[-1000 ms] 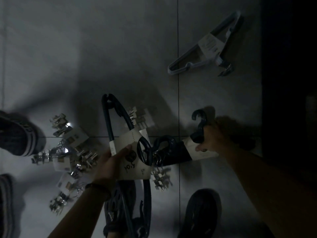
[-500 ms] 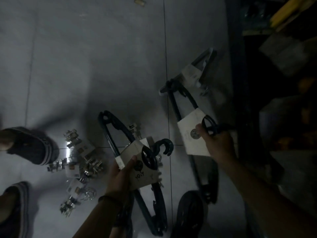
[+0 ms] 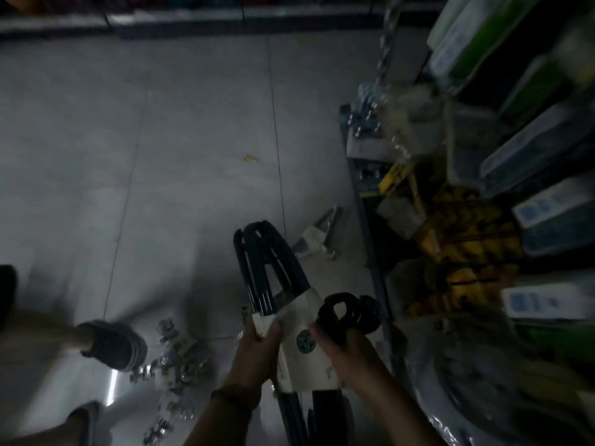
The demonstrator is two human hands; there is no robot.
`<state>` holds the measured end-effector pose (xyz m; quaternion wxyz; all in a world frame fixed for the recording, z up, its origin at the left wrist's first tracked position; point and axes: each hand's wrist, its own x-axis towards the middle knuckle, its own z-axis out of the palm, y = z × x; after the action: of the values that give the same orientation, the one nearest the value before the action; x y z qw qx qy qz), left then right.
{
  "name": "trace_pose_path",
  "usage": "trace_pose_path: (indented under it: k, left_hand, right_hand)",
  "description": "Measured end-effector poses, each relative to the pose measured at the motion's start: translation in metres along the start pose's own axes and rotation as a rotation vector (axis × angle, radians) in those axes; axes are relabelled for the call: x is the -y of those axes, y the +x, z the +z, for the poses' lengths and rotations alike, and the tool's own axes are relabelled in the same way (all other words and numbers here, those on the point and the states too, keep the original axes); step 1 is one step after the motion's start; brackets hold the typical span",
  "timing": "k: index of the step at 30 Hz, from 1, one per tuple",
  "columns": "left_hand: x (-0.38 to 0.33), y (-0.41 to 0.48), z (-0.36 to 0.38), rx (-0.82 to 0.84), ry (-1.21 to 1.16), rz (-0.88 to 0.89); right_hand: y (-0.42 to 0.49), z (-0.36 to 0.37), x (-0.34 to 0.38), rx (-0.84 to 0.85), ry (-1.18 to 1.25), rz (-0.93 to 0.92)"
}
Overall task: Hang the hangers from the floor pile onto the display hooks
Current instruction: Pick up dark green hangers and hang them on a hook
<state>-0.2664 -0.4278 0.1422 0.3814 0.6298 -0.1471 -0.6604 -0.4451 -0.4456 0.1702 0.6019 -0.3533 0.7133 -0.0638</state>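
I hold a stack of dark hanger packs [image 3: 267, 262] with white card labels low in the middle of the view, lifted off the floor. My left hand [image 3: 256, 355] grips the left edge of the white label. My right hand [image 3: 338, 346] is closed around the necks just under the black hooks [image 3: 349, 312]. A pale grey hanger pack [image 3: 317, 238] lies on the tiled floor beyond them, near the shelf base. A pile of metal clip hangers [image 3: 174, 358] lies on the floor at lower left. No display hooks can be made out in the blurred view.
A dim shop shelf unit [image 3: 367, 201] runs down the right, stocked with boxes and yellow packs [image 3: 460, 239]. Another person's feet in dark shoes [image 3: 112, 344] stand at lower left beside the clip pile. Pale floor tiles [image 3: 161, 156] spread ahead.
Both hands have come together, merging the two hanger packs into one stack. The view has swung up and right, from the floor toward the shelves.
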Motion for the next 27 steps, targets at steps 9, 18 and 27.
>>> trace_pose_path:
  k: [9, 18, 27]
  left_hand:
    - [-0.142, -0.171, 0.059, 0.255, 0.157, 0.227]
    - [-0.192, -0.3, 0.101, 0.663, 0.244, 0.319]
    - [-0.193, -0.494, 0.137, 1.151, 0.415, 0.483]
  right_hand:
    - [-0.233, -0.062, 0.101, -0.419, -0.262, -0.147]
    - [-0.442, -0.079, 0.119, -1.205, -0.464, -0.456]
    - [-0.595, -0.114, 0.065, -1.449, -0.361, -0.291]
